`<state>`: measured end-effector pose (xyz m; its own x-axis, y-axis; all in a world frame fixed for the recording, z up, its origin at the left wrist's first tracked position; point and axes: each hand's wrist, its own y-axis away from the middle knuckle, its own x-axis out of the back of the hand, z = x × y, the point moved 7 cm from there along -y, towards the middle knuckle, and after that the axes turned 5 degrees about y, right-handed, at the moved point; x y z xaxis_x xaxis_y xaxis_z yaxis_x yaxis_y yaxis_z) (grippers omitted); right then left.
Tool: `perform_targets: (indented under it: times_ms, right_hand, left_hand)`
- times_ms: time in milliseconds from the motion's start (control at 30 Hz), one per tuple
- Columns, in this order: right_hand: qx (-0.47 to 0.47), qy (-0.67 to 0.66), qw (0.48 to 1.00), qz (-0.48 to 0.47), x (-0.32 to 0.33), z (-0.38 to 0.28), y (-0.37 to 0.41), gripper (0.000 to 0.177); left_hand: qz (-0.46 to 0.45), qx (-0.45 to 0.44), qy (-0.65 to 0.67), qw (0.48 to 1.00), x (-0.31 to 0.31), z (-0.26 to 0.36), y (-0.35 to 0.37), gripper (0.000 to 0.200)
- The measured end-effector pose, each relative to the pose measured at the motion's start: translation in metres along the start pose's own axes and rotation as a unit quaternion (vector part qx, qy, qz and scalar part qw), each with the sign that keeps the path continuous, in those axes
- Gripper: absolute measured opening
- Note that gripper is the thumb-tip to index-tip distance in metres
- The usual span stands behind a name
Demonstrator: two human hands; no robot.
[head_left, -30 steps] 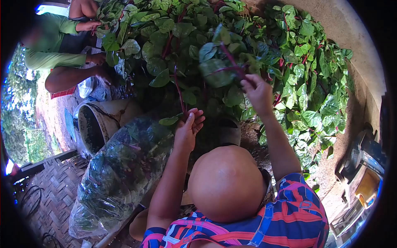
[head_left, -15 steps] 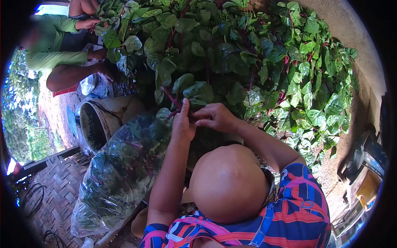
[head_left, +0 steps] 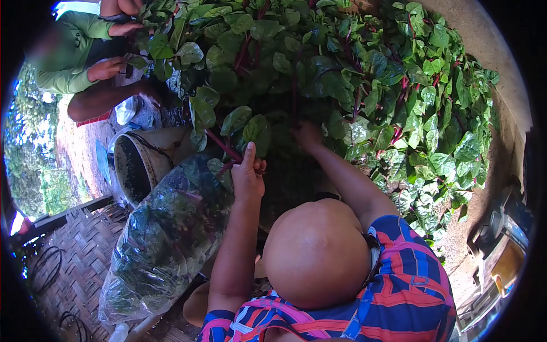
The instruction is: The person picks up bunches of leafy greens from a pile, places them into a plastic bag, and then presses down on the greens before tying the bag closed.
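Observation:
My left hand is closed round the purple-red stems of leafy greens that look like Malabar spinach, its thumb pointing up along them. Broad green leaves spread out beyond the fingers. Reaching into the shaded front of a big heap of the same greens is my right hand; leaves and shadow hide its fingers. A clear plastic bag full of greens lies just left of my left forearm.
A white bucket lies tipped beside the bag. Woven matting covers the lower left, with dark cords on it. At upper left, a person in a green sleeve sits by the heap. Assorted items stand at far right.
My right hand has left my left hand and gone forward into the heap. My left hand has shifted slightly down and left with the stems. The other person's lower hand has risen.

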<state>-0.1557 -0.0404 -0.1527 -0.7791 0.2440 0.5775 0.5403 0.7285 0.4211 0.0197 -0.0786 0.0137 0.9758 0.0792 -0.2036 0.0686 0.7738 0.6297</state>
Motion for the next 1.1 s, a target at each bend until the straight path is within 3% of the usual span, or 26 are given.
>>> perform_targets:
  times_ms: [100, 367, 467, 567, 667, 767, 833, 900, 1033, 1100]
  right_hand:
    - [0.086, -0.042, 0.995, 0.039, 0.013, -0.018, 0.008, 0.027]
    - [0.145, -0.068, 0.986, -0.046, 0.092, -0.087, 0.074, 0.021]
    - [0.194, -0.036, 0.979, -0.053, 0.098, -0.106, 0.09, 0.02]
    - [0.23, 0.0, 0.969, -0.091, 0.088, -0.115, 0.097, 0.019]
    - [0.278, 0.03, 0.953, -0.12, 0.083, -0.122, 0.103, 0.02]
    - [0.299, 0.059, 0.941, -0.146, 0.089, -0.125, 0.102, 0.02]
    - [0.306, 0.045, 0.939, -0.149, 0.11, -0.125, 0.102, 0.02]
    - [0.337, 0.011, 0.941, -0.012, 0.168, -0.13, 0.101, 0.022]
    - [0.083, -0.06, 0.969, 0.224, 0.295, -0.074, 0.073, 0.018]
    - [0.018, 0.09, 0.967, 0.237, 0.317, -0.022, 0.042, 0.026]
  left_hand:
    - [0.031, -0.003, -0.024, 0.999, 0.011, -0.006, -0.003, 0.02]
    - [0.046, -0.022, -0.206, 0.977, 0.01, -0.03, -0.01, 0.037]
    - [0.035, 0.041, -0.224, 0.973, 0.001, -0.043, -0.009, 0.029]
    - [-0.038, 0.002, -0.143, 0.989, -0.019, -0.043, -0.007, 0.038]
    - [-0.051, 0.033, -0.026, 0.998, -0.029, -0.045, -0.01, 0.028]
    - [-0.081, 0.086, -0.002, 0.993, -0.03, -0.047, -0.008, 0.02]
    - [-0.074, 0.072, 0.011, 0.995, -0.025, -0.055, -0.014, 0.018]
    - [-0.078, 0.082, 0.016, 0.993, -0.023, -0.059, -0.016, 0.017]
    - [-0.118, 0.16, 0.024, 0.98, -0.024, -0.069, -0.011, 0.021]
    - [-0.152, 0.197, 0.032, 0.968, -0.033, -0.073, -0.004, 0.023]
